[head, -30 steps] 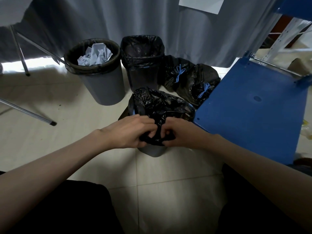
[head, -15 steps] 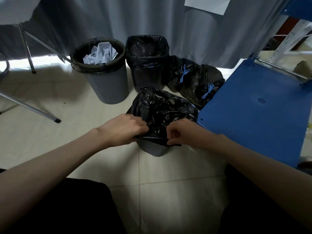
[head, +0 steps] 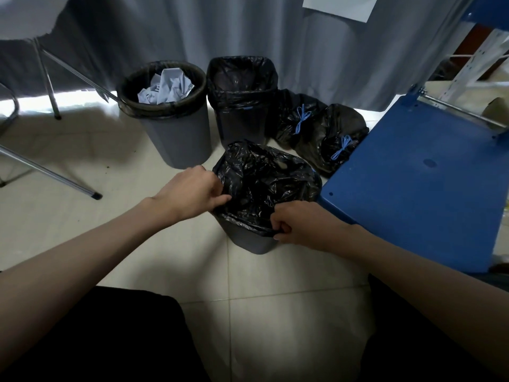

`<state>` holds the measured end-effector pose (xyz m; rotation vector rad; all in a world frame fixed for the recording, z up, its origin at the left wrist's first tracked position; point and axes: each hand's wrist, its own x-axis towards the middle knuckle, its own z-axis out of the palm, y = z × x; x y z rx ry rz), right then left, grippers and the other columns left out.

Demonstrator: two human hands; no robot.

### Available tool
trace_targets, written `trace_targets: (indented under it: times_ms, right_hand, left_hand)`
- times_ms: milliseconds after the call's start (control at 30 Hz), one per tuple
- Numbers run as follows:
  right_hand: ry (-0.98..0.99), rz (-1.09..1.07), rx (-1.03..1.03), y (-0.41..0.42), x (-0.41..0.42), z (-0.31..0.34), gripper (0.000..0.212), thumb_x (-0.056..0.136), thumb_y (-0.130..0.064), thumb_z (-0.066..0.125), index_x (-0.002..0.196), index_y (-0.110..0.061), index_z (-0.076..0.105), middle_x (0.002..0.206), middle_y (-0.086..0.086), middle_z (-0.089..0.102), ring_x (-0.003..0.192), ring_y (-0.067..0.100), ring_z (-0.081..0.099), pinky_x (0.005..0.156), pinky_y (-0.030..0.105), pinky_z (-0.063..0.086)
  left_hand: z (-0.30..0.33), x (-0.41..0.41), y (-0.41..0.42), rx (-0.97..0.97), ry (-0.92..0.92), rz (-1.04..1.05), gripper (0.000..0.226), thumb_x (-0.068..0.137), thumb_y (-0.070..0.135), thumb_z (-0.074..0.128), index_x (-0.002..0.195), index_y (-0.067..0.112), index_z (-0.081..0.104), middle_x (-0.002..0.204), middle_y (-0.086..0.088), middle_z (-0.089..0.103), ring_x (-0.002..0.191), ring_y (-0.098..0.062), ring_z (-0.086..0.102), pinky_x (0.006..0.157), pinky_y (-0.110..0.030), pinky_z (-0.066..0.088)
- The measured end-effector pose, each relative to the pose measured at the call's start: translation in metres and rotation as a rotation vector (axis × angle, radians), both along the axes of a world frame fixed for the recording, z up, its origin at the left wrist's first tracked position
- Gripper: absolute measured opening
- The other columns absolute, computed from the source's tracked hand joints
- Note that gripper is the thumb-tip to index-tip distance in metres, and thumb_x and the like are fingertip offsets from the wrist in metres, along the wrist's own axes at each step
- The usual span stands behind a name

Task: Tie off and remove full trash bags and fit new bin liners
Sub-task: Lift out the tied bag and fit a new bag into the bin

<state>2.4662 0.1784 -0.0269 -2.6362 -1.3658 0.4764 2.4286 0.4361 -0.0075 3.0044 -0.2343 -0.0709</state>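
Note:
A small grey bin (head: 252, 242) stands on the floor in front of me, with a crumpled black liner (head: 265, 186) spread over its mouth. My left hand (head: 190, 193) pinches the liner's left edge at the rim. My right hand (head: 298, 224) grips the liner's near edge and holds it down over the rim. Behind stand a round grey bin (head: 179, 133) full of crumpled paper and a square black-lined bin (head: 242, 106). Two tied black bags (head: 316, 128) with blue drawstrings lie to the right of them.
A blue panel (head: 421, 177) lies flat on the right, touching the near bin. Metal chair legs (head: 52, 172) cross the floor at left. A grey curtain (head: 248, 31) hangs behind the bins. My dark trouser legs fill the bottom of the view.
My hands were together, bunching the liner at the front of the bin. They have moved apart, the left to the left rim, the right lower, and the liner is spread wider.

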Motion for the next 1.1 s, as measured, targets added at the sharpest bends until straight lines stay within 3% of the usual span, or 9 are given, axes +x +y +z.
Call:
trace_targets:
  times_ms: [200, 333, 500, 700, 900, 1100]
  right_hand:
    - [-0.007, -0.031, -0.059, -0.004, 0.006, 0.000, 0.013, 0.080, -0.028, 0.065, 0.075, -0.020, 0.056, 0.083, -0.005, 0.058, 0.077, 0.017, 0.056, 0.058, 0.025, 0.036]
    - [0.003, -0.064, -0.080, -0.008, 0.010, 0.000, 0.016, 0.076, -0.029, 0.066, 0.070, -0.020, 0.054, 0.079, -0.002, 0.061, 0.075, 0.019, 0.060, 0.057, 0.026, 0.040]
    - [0.020, -0.104, -0.088, -0.008, 0.011, 0.004, 0.021, 0.076, -0.025, 0.067, 0.066, -0.021, 0.049, 0.071, -0.003, 0.055, 0.066, 0.016, 0.051, 0.055, 0.027, 0.038]
    - [0.051, -0.127, -0.098, -0.007, 0.012, 0.004, 0.027, 0.076, -0.022, 0.068, 0.063, -0.022, 0.045, 0.066, -0.006, 0.049, 0.063, 0.014, 0.047, 0.056, 0.031, 0.040]
    - [0.070, -0.134, -0.085, -0.008, 0.013, 0.001, 0.032, 0.079, -0.022, 0.070, 0.060, -0.024, 0.044, 0.072, -0.003, 0.057, 0.072, 0.020, 0.058, 0.059, 0.034, 0.046]
    - [0.046, -0.105, -0.084, -0.012, 0.013, -0.002, 0.032, 0.081, -0.021, 0.069, 0.062, -0.026, 0.043, 0.080, -0.003, 0.059, 0.075, 0.017, 0.058, 0.058, 0.029, 0.040]
  left_hand:
    - [-0.007, 0.004, 0.010, -0.148, 0.102, 0.409, 0.034, 0.071, 0.045, 0.082, 0.075, 0.019, 0.060, 0.072, 0.001, 0.062, 0.078, -0.026, 0.061, 0.061, -0.031, 0.042]
    - [-0.003, 0.003, 0.008, -0.395, 0.358, 0.545, 0.026, 0.077, 0.031, 0.080, 0.073, 0.007, 0.072, 0.064, -0.007, 0.073, 0.062, -0.022, 0.071, 0.061, -0.029, 0.059]
    - [0.004, 0.001, 0.010, -0.579, 0.583, 0.609, 0.020, 0.081, 0.015, 0.075, 0.084, -0.005, 0.073, 0.071, -0.014, 0.074, 0.056, -0.019, 0.061, 0.058, -0.027, 0.059]
    - [0.001, -0.004, 0.018, -0.635, 0.608, 0.567, 0.008, 0.079, 0.001, 0.072, 0.084, -0.006, 0.075, 0.073, -0.017, 0.072, 0.056, -0.018, 0.059, 0.054, -0.024, 0.056]
    - [-0.016, -0.007, 0.033, -0.693, 0.594, 0.569, 0.006, 0.083, 0.004, 0.074, 0.086, -0.001, 0.074, 0.080, -0.014, 0.073, 0.061, -0.016, 0.062, 0.059, -0.023, 0.054]
    - [-0.045, -0.013, 0.023, -0.598, 0.466, 0.569, 0.012, 0.085, 0.009, 0.071, 0.073, 0.006, 0.070, 0.075, -0.008, 0.073, 0.061, -0.017, 0.064, 0.056, -0.022, 0.045]
